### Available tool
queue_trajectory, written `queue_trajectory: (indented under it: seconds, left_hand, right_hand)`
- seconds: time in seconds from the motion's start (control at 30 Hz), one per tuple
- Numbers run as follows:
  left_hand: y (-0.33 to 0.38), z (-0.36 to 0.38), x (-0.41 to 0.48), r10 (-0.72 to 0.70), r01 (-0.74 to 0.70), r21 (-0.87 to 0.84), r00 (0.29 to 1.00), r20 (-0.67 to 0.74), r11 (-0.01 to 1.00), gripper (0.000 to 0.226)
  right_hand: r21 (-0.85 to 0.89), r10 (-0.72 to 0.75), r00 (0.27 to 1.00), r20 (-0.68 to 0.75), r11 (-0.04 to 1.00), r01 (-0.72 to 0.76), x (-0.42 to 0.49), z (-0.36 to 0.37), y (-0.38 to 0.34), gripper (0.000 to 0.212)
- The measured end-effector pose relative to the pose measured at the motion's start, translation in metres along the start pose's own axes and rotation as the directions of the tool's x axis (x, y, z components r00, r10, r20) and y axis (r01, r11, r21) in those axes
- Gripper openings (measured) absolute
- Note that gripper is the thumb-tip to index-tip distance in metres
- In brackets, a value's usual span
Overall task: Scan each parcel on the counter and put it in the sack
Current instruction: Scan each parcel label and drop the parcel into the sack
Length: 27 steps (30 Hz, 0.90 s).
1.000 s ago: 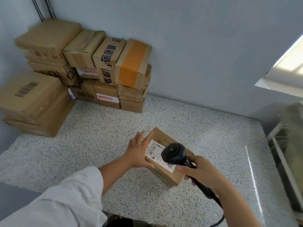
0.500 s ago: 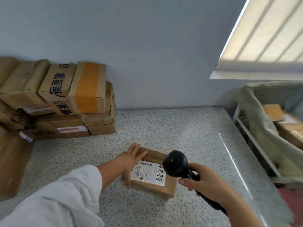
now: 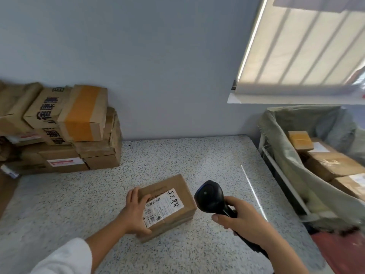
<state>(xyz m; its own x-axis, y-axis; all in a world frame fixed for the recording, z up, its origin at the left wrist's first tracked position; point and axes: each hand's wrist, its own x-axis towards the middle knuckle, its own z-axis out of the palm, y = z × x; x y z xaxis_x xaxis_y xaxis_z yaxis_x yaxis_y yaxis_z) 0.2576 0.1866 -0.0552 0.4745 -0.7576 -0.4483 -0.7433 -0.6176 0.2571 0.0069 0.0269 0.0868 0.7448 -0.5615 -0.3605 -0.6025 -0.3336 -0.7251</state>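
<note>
The speckled surface (image 3: 158, 159) carried a stack of cardboard boxes (image 3: 83, 115) at its far left. Off its right edge, a grey-green sack (image 3: 280, 147) hung open with several packed boxes (image 3: 333, 165) inside. Near the front middle of the surface lay the parcel (image 3: 177, 186), and the left hand (image 3: 136, 212) gripped its left end, fingers curled over the far edge and thumb on the near side. Just to the right and clear of it, the right hand (image 3: 243, 220) was wrapped round the handle of a black scanner (image 3: 209, 196), whose head was raised beside the parcel's upward-facing white label (image 3: 166, 206).
</note>
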Motion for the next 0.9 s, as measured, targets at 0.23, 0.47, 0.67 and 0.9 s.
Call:
queue_trajectory:
  seconds: [0.23,0.47,0.67,0.9]
  left_hand:
    - [0.031,0.008,-0.017,-0.16,0.116,-0.234,0.971,-0.178,0.965,0.106]
    - [0.098,-0.051,-0.046,-0.019,-0.065,-0.303,0.964,-0.267,0.951,0.104]
    - [0.17,-0.08,-0.081,0.079,-0.154,-0.317,0.968,-0.237,0.936,0.101]
    - [0.239,-0.073,-0.116,0.22,-0.274,-0.282,0.953,-0.206,0.92,0.095]
  right_hand:
    - [0.041,0.001,0.988,-0.153,0.999,0.005,-0.041,-0.031,0.032,0.02]
    - [0.115,0.035,0.912,-0.408,0.993,0.013,-0.093,-0.047,0.048,0.022]
    - [0.109,0.085,0.711,-0.698,0.994,-0.013,-0.152,-0.043,0.058,0.031]
    - [0.065,0.11,0.653,-0.75,0.994,-0.093,-0.204,-0.057,0.082,0.016]
